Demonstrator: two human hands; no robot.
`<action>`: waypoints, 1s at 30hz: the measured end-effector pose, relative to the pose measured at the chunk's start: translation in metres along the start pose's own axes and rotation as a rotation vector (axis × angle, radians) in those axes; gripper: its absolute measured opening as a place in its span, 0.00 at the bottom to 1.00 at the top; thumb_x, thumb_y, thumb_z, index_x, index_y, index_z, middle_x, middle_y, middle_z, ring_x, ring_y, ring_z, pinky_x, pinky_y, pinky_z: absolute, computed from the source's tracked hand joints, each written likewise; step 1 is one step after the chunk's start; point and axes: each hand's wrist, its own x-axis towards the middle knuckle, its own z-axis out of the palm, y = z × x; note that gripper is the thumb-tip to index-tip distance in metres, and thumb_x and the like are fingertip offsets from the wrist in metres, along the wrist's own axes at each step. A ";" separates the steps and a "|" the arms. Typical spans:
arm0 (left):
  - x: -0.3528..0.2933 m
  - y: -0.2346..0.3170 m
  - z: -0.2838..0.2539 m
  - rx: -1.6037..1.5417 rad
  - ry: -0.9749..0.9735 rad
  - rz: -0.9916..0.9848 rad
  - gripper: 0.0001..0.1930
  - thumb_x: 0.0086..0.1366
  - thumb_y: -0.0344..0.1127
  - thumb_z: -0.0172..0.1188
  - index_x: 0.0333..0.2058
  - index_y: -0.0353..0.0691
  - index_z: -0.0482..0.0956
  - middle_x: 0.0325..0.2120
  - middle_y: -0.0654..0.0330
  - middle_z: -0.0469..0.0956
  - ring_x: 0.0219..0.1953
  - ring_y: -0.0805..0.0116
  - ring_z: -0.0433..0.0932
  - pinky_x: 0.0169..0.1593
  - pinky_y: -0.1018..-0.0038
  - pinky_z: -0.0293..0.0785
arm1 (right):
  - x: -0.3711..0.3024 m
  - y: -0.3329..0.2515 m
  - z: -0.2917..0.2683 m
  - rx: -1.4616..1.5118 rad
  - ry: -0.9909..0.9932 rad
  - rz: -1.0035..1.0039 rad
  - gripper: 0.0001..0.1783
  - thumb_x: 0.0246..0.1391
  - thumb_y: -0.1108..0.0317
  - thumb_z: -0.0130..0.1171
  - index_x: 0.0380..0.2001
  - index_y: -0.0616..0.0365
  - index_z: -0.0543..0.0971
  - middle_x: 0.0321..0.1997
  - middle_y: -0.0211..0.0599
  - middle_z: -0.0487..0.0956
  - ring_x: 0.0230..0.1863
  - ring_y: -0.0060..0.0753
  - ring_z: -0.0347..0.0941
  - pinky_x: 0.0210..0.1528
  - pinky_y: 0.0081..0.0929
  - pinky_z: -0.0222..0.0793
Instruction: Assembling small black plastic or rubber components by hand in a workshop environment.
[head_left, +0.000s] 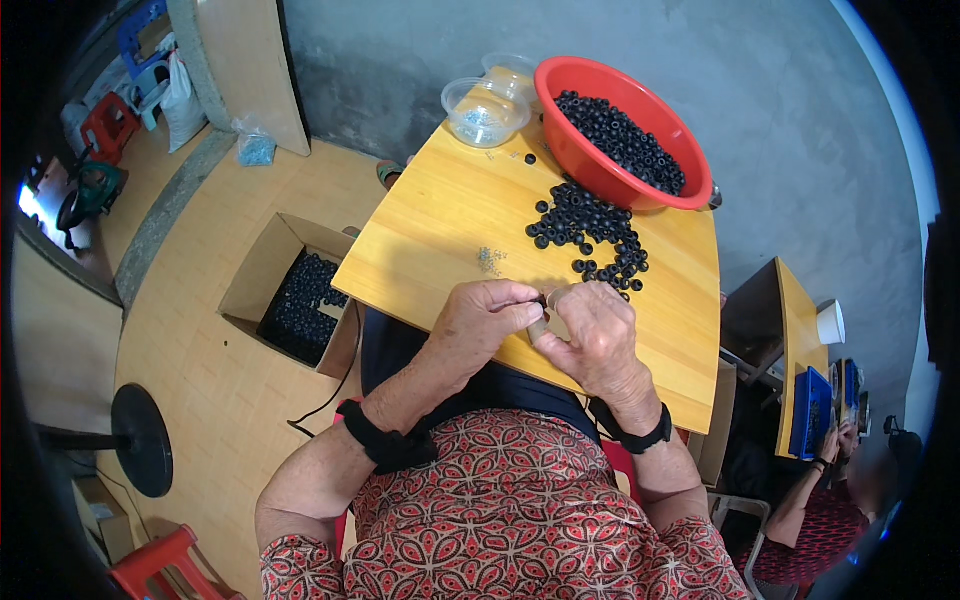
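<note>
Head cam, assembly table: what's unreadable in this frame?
- Small black part pinched between the left hand and right hand: fingers cover it, shape unclear.
- Tiny grey bits on the yellow wooden table: too small to identify.
- Clear plastic tubs: contents indistinct.
- Round red plastic bowl of black rings: depth hidden by the rings.
- Co-worker's hands: squeezed at the fisheye rim.

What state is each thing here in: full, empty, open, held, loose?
Round red plastic bowl: roughly half full of black rings.
Loose black rubber rings: scattered in a pile on the yellow wooden table.
Clear plastic cup: nearly empty, upright.
Brown cardboard box: open, holding black rings.
Left hand: pinching a small part.
Right hand: closed around a small part.
</note>
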 end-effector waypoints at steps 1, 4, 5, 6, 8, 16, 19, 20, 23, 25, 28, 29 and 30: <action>-0.001 -0.001 0.000 -0.007 0.011 0.009 0.12 0.64 0.30 0.61 0.44 0.32 0.81 0.37 0.65 0.80 0.40 0.79 0.75 0.47 0.80 0.71 | 0.000 -0.001 0.001 -0.005 -0.003 0.010 0.14 0.39 0.72 0.69 0.28 0.58 0.73 0.25 0.40 0.73 0.27 0.44 0.73 0.32 0.37 0.69; 0.001 -0.001 -0.002 0.073 0.024 -0.019 0.11 0.64 0.30 0.60 0.44 0.32 0.81 0.36 0.65 0.81 0.39 0.80 0.75 0.46 0.81 0.71 | -0.001 -0.003 0.004 -0.002 -0.007 0.017 0.14 0.39 0.71 0.69 0.29 0.58 0.73 0.26 0.40 0.73 0.28 0.44 0.73 0.32 0.37 0.69; 0.001 -0.001 -0.003 0.065 0.026 -0.020 0.11 0.64 0.30 0.60 0.44 0.32 0.81 0.36 0.65 0.81 0.39 0.80 0.75 0.46 0.81 0.71 | -0.001 -0.003 0.004 0.000 -0.011 0.012 0.14 0.39 0.71 0.69 0.29 0.58 0.73 0.26 0.40 0.73 0.28 0.44 0.73 0.32 0.37 0.69; 0.001 -0.001 -0.004 0.090 0.020 -0.008 0.11 0.64 0.30 0.60 0.43 0.32 0.82 0.36 0.66 0.81 0.39 0.80 0.75 0.45 0.81 0.71 | -0.001 -0.003 0.004 0.007 -0.024 0.011 0.14 0.40 0.71 0.68 0.29 0.59 0.73 0.26 0.40 0.73 0.28 0.44 0.73 0.33 0.37 0.69; 0.001 -0.002 -0.006 0.115 0.013 0.004 0.11 0.64 0.30 0.60 0.43 0.32 0.82 0.35 0.66 0.81 0.39 0.80 0.75 0.45 0.81 0.71 | -0.001 -0.002 0.003 0.014 -0.038 0.011 0.14 0.40 0.71 0.68 0.29 0.59 0.73 0.26 0.40 0.73 0.28 0.44 0.73 0.33 0.37 0.69; 0.002 -0.004 -0.005 0.221 0.021 0.015 0.11 0.63 0.31 0.61 0.41 0.31 0.83 0.33 0.66 0.82 0.37 0.81 0.76 0.42 0.81 0.72 | -0.001 0.002 0.000 0.051 -0.065 -0.032 0.13 0.40 0.73 0.67 0.29 0.59 0.74 0.26 0.40 0.72 0.29 0.43 0.73 0.33 0.37 0.69; 0.001 -0.003 -0.004 0.228 0.023 0.004 0.11 0.63 0.31 0.61 0.41 0.32 0.83 0.33 0.66 0.82 0.36 0.80 0.76 0.42 0.81 0.72 | -0.002 0.004 0.003 0.080 -0.054 -0.024 0.12 0.40 0.73 0.67 0.28 0.59 0.73 0.25 0.39 0.72 0.27 0.42 0.73 0.32 0.36 0.69; 0.001 -0.003 -0.003 0.228 0.026 0.007 0.11 0.63 0.31 0.61 0.41 0.32 0.83 0.33 0.66 0.82 0.36 0.80 0.76 0.42 0.81 0.72 | -0.003 0.005 0.003 0.085 -0.051 -0.031 0.12 0.40 0.73 0.67 0.28 0.59 0.73 0.25 0.39 0.72 0.27 0.42 0.73 0.32 0.36 0.69; 0.000 -0.001 -0.001 0.196 0.036 -0.007 0.10 0.63 0.30 0.61 0.41 0.32 0.83 0.33 0.66 0.82 0.36 0.80 0.76 0.42 0.81 0.71 | -0.004 0.007 0.002 0.150 -0.029 -0.005 0.13 0.39 0.73 0.68 0.26 0.58 0.73 0.25 0.38 0.72 0.27 0.42 0.73 0.31 0.35 0.69; 0.000 0.001 -0.001 0.147 0.038 0.029 0.10 0.63 0.30 0.61 0.41 0.33 0.83 0.33 0.66 0.82 0.37 0.80 0.76 0.43 0.81 0.71 | -0.003 0.007 0.001 0.113 -0.033 0.034 0.13 0.38 0.72 0.69 0.25 0.57 0.73 0.25 0.37 0.73 0.29 0.41 0.74 0.32 0.35 0.70; 0.000 0.005 -0.002 0.170 0.040 0.057 0.09 0.63 0.30 0.61 0.40 0.32 0.83 0.33 0.65 0.82 0.37 0.80 0.76 0.43 0.80 0.71 | -0.001 0.007 -0.001 0.099 -0.063 0.039 0.14 0.38 0.71 0.70 0.26 0.57 0.73 0.26 0.38 0.73 0.31 0.42 0.75 0.34 0.35 0.71; 0.000 0.005 -0.002 0.170 0.044 0.059 0.09 0.63 0.30 0.61 0.40 0.32 0.83 0.33 0.65 0.82 0.37 0.80 0.76 0.43 0.80 0.71 | 0.000 0.007 -0.001 0.102 -0.069 0.030 0.14 0.38 0.71 0.70 0.26 0.57 0.73 0.26 0.38 0.73 0.31 0.42 0.75 0.34 0.35 0.71; 0.000 0.005 -0.002 0.162 0.049 0.053 0.09 0.63 0.30 0.61 0.39 0.32 0.83 0.33 0.65 0.82 0.37 0.79 0.76 0.43 0.80 0.72 | 0.001 0.007 0.000 0.103 -0.036 0.028 0.14 0.38 0.71 0.70 0.27 0.58 0.74 0.26 0.38 0.73 0.31 0.43 0.75 0.35 0.36 0.71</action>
